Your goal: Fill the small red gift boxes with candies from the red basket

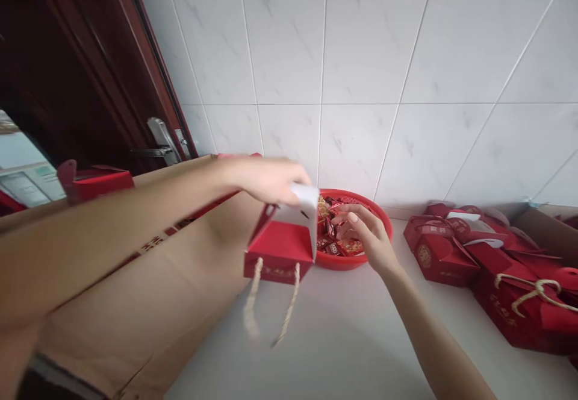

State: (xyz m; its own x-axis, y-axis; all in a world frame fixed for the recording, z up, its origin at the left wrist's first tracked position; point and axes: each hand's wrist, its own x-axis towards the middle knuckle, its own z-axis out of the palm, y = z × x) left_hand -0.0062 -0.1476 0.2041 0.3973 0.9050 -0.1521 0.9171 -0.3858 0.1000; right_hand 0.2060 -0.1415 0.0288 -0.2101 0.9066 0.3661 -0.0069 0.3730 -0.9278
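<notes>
One box [282, 240], centre of frame, flaps up, tilted, white inner face showing; cannot tell if its base touches the table [329, 334]. Looks like thin card: light, fairly stiff along the folds, flaps likely to crease under a hard pinch. Gloss may make it a bit slippery. Best hold: side walls near the base, or a soft pinch on the upper flap. Two cord ends [291, 303] hang off the front, limp, poor for steering.

Left hand [282, 183] pinches the upper flap, narrow grip, blurred. Right hand [363, 228] is over the basket [385, 226], just right of the box, fingers loosely curled; cannot tell if they hold a sweet. Wrapped sweets [329, 244] in there: small, light, slick foil.

Farther out: filled-out red boxes [440, 249] at right, carton [198, 285] lower left, tiled wall [361, 50] behind.
</notes>
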